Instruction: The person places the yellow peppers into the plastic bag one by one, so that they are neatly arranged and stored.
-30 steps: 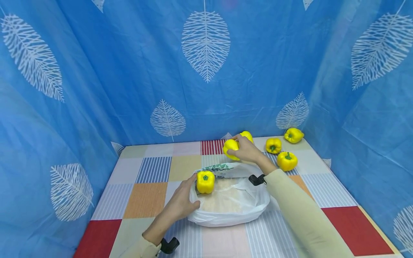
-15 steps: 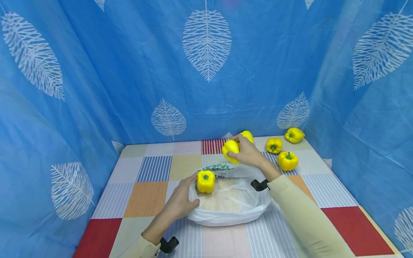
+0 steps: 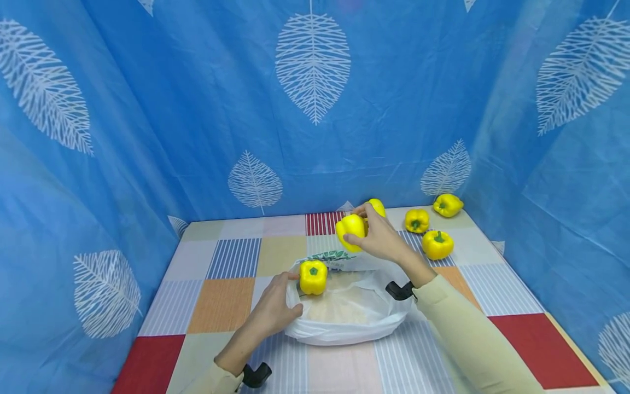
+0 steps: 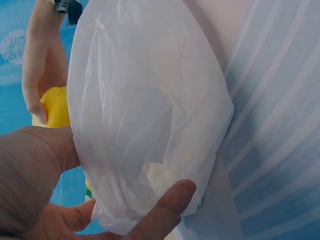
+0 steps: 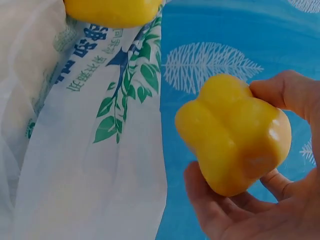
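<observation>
My right hand (image 3: 381, 235) grips a yellow bell pepper (image 3: 350, 232) between thumb and fingers, just beyond the far edge of a white plastic bag (image 3: 344, 334). In the right wrist view the lobed bottom of this bell pepper (image 5: 232, 135) faces the camera. The bag's mouth is spread wide, and green leaf print shows on its far flap (image 5: 122, 95). At the left side of the mouth sits another yellow bell pepper (image 3: 313, 277), its green stem end facing me. My left hand (image 3: 275, 306) holds the bag's left side, thumb and fingers bent around the plastic (image 4: 125, 100).
On the right, several yellow bell peppers rest on the patchwork cloth (image 3: 226, 306): a front one (image 3: 437, 244), a middle one (image 3: 416, 220) and a far one (image 3: 448, 205). Behind my right hand another bell pepper (image 3: 378, 207) is partly hidden. Blue curtains (image 3: 197, 109) with white leaves surround the table.
My right hand has drawn slightly left and toward me, bringing the gripped bell pepper closer to the bag. The left hand and the bag look nearly unchanged.
</observation>
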`<state>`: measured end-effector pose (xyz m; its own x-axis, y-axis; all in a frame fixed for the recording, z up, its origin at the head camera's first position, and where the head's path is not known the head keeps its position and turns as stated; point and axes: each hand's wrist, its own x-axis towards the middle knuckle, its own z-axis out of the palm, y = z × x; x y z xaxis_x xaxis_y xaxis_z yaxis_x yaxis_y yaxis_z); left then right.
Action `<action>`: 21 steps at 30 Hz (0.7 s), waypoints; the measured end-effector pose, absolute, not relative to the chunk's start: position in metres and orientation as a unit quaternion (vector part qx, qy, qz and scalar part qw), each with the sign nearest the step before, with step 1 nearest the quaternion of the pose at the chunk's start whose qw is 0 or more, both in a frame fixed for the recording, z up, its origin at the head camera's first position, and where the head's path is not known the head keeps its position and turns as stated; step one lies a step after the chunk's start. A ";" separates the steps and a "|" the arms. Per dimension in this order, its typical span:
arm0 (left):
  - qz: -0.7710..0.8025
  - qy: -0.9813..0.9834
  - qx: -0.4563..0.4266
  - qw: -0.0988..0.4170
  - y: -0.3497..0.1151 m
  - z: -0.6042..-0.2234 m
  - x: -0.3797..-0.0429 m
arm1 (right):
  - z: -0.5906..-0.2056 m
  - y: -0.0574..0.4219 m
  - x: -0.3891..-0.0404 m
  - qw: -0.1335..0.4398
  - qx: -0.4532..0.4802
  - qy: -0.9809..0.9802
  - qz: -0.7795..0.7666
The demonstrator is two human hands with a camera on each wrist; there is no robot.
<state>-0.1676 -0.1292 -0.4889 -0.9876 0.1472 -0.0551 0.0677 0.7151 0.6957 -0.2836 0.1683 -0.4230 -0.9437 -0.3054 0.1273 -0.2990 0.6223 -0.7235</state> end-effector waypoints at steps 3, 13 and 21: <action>0.372 0.925 0.061 0.055 -0.129 -0.489 -0.167 | -0.424 0.170 -0.279 0.003 -0.171 0.899 -0.402; 0.367 0.926 0.065 0.057 -0.128 -0.484 -0.168 | -0.432 0.175 -0.262 0.002 -0.204 0.892 -0.404; 0.369 0.925 0.059 0.064 -0.126 -0.481 -0.167 | -0.436 0.174 -0.243 0.014 -0.255 0.898 -0.359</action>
